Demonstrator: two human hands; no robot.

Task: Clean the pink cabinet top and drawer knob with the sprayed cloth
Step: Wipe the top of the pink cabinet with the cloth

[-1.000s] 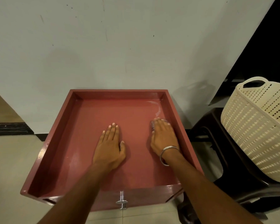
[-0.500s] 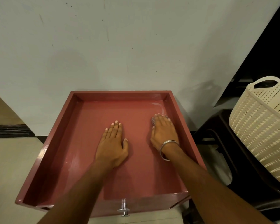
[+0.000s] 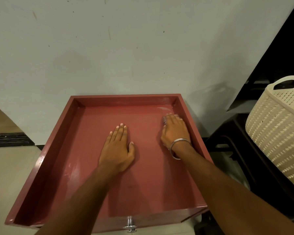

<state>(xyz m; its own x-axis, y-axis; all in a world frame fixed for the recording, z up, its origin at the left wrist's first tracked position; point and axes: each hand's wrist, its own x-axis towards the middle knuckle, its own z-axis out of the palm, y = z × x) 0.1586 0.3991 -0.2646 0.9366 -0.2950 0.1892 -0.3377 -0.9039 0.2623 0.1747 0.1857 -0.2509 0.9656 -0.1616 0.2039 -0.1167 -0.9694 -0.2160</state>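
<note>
The pink cabinet top (image 3: 95,133) is a shallow tray with raised edges, set against a pale wall. My left hand (image 3: 117,150) lies flat, palm down, in the middle of it, holding nothing. My right hand (image 3: 175,131) presses on the cloth (image 3: 164,119) near the far right corner; only a small patterned edge of the cloth shows by the fingers. A wet streak (image 3: 163,108) shines just beyond that hand. The silver drawer knob (image 3: 129,224) sticks out of the cabinet front at the bottom edge of the view, apart from both hands.
A cream woven plastic basket (image 3: 277,131) sits at the right on a dark stool (image 3: 236,150) beside the cabinet. Beige floor tiles (image 3: 8,170) lie to the left. The wall stands directly behind the cabinet.
My right hand has slid the cloth a little farther toward the back right corner. My left hand stays flat in place. The view has shifted slightly.
</note>
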